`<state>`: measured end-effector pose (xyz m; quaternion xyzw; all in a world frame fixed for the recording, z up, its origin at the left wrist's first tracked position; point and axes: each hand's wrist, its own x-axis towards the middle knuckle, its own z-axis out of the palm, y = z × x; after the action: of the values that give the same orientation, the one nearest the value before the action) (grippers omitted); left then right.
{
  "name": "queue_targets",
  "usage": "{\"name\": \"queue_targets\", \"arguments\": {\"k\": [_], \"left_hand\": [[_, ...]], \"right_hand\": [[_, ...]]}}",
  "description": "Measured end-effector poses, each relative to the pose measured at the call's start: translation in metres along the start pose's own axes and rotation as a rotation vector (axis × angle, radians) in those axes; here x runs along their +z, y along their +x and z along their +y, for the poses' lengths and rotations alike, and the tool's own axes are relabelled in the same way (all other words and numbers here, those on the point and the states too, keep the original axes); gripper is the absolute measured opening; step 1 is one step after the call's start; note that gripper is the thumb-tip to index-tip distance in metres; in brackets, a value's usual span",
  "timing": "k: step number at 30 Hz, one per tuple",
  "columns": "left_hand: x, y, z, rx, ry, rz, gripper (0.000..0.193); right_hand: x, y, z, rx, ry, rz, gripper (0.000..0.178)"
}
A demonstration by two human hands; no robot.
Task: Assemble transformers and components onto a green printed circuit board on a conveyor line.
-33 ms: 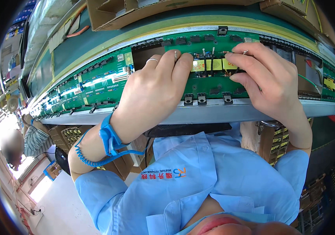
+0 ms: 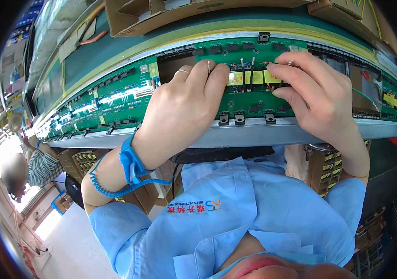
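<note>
A long green circuit board (image 2: 242, 98) lies across the bench in front of me. My left hand (image 2: 182, 107) is closed over its middle, fingertips down at the left end of a yellow-taped component (image 2: 236, 78); what they grip is hidden. A silvery wire end (image 2: 209, 66) sticks up between those fingers. With thumb and fingers, my right hand (image 2: 319, 88) pinches the right end of another yellow-taped component (image 2: 270, 77). Between the hands, two black leads (image 2: 252, 74) with bare silvery tips stand up from the board. A blue coiled-cord wrist strap (image 2: 131, 160) circles my left wrist.
Several black three-legged parts (image 2: 239, 118) line the board's near edge, beside a metal rail (image 2: 198, 135). Behind it, cardboard trays (image 2: 161, 21) stand on the green bench top (image 2: 94, 49). A green wire (image 2: 365, 96) crosses right. Another person's striped sleeve (image 2: 44, 166) shows far left.
</note>
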<state>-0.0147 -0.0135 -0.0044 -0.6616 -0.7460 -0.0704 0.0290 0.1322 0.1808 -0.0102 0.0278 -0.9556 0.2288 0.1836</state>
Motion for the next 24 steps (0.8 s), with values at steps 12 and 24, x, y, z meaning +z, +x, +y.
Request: {"name": "queue_targets", "arguments": {"k": [12, 24], "left_hand": [[0.002, -0.007, 0.002, -0.08, -0.089, 0.032, 0.055], [0.007, 0.025, 0.008, 0.087, -0.677, 0.146, 0.074]], "right_hand": [[-0.017, 0.005, -0.011, -0.085, -0.134, 0.031, 0.037], [0.006, -0.011, -0.104, -0.247, -0.112, -0.296, 0.033]]}}
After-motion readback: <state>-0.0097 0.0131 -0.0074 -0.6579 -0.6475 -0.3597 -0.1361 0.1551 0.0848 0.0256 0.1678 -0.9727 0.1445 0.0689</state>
